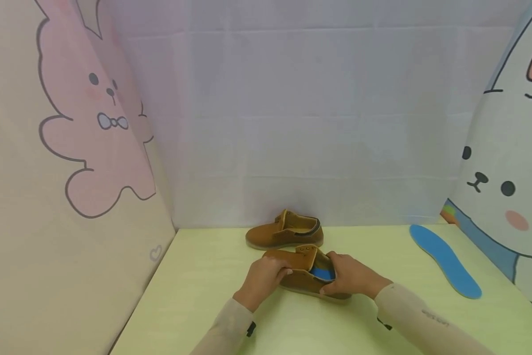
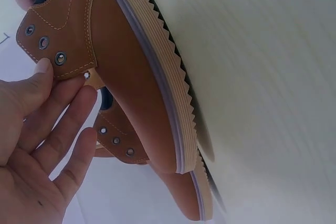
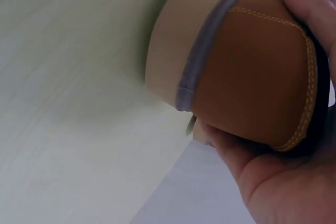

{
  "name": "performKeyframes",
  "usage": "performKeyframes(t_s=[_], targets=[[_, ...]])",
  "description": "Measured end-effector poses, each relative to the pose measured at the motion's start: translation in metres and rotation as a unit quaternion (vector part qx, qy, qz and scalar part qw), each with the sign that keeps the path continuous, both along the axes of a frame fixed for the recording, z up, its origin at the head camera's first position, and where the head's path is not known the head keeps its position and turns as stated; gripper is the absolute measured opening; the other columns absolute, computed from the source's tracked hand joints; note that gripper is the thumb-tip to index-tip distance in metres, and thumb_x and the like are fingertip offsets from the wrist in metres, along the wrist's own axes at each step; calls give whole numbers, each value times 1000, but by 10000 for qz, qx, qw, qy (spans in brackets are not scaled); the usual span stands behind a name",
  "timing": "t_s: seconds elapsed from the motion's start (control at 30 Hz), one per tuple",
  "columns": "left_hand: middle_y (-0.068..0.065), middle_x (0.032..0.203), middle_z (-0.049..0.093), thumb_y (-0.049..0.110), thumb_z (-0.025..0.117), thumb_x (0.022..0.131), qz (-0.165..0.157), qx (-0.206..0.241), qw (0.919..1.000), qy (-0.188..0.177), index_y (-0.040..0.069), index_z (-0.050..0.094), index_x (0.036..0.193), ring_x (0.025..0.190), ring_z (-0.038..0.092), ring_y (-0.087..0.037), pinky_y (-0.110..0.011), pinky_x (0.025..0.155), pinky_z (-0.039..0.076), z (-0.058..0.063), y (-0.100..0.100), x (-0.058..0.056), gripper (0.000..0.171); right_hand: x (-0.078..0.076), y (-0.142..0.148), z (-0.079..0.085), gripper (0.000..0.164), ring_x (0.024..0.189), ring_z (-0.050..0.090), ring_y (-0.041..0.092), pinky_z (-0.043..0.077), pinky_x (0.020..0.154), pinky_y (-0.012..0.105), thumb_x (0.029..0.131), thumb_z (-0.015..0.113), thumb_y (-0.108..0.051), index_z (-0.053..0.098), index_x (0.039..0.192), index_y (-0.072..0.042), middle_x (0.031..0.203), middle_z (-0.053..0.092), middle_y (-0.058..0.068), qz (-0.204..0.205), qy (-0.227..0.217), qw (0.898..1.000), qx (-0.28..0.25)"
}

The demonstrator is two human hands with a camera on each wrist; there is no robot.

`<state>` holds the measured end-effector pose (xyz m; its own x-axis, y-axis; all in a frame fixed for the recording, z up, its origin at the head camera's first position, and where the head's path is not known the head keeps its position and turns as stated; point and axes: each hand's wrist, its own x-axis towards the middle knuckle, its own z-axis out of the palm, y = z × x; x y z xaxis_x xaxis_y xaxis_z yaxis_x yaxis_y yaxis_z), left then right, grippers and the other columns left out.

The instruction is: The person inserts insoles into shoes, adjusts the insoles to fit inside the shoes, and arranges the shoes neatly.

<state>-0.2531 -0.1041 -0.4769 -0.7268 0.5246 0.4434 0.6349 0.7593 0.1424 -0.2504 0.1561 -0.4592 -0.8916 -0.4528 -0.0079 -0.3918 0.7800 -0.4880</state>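
Note:
A brown lace-up shoe [image 1: 303, 282] without laces sits near the middle of the table, toe to the left, with a blue insole [image 1: 321, 273] showing in its opening. My left hand [image 1: 262, 279] pinches the front eyelet flap [image 2: 65, 35] between thumb and forefinger; the other fingers stay loose below it in the left wrist view. At the back, my right hand [image 1: 352, 274] grips the heel [image 3: 247, 72], thumb on one side and fingers on the other. The matching shoe [image 1: 266, 235] stands just behind, also pointing left.
Another blue insole [image 1: 445, 260] lies flat at the right of the pale yellow table [image 1: 195, 296]. A white curtain [image 1: 319, 123] closes off the back, and panels with rabbit drawings [image 1: 101, 103] stand on both sides.

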Motion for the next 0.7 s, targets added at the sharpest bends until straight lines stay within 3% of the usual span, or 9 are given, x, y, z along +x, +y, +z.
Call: performKeyframes(t_s=[0.4,0.7], targets=[[16,84,67,35,66,84,190,-273,9989,334,28,73,89,74,60,-2,-18,64,48,9,-10,6,12,-14,-9,-4,86,82,52,13,45,68,30,68,78,-48,41,134,-7,104,56,-2,191,421,9988,-190],[14,85,67,35,65,84,355,-246,9986,305,26,73,89,74,60,-2,-17,65,48,11,-30,9,13,-24,-29,-6,85,84,51,15,45,70,33,68,78,-47,42,134,-7,107,57,1,451,505,9973,-272]])
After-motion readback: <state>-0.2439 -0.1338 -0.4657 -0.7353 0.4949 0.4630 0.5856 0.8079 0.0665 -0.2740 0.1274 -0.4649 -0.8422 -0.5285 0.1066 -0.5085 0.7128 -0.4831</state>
